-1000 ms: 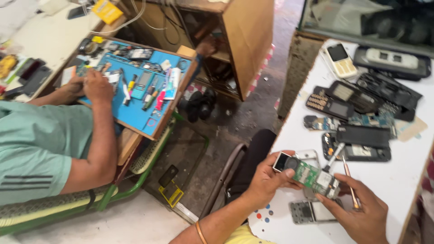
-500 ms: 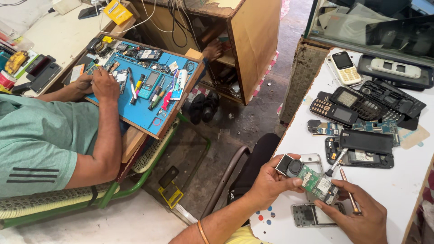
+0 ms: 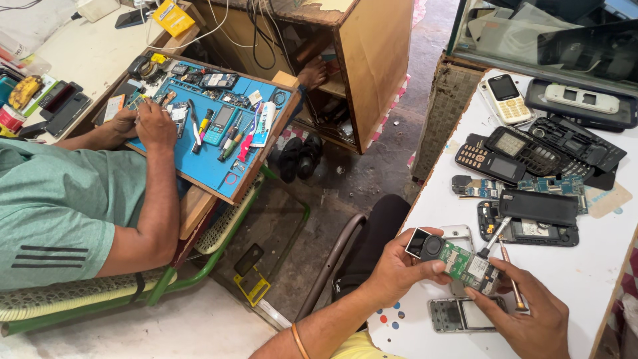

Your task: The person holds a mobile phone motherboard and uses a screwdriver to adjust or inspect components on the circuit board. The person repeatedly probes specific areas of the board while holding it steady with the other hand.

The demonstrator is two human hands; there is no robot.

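At the lower right of the frame, the left hand (image 3: 392,276) is clamped around a green phone circuit board (image 3: 465,264) with a round black speaker at its left end, held above the white table (image 3: 585,279). The right hand (image 3: 531,319) pinches a screwdriver (image 3: 493,237) on it alongside a thin copper-coloured tool (image 3: 510,282). A slipping tip could gouge the bare board or drop a screw among the dismantled phones (image 3: 531,156).

At the near edge of the table (image 3: 598,279), the left hand (image 3: 392,272) grips a circuit board (image 3: 458,260) from its left end, and the right hand (image 3: 531,319) meets it from the right with a screwdriver (image 3: 488,239). A phone frame (image 3: 458,314) lies beneath, between the hands. Behind them, toward the far edge, lie opened phones (image 3: 531,219), with a whole phone (image 3: 504,96) at the far left corner. Left of the table, across the floor, a co-worker's hands (image 3: 143,123) rest on a work mat (image 3: 219,159).
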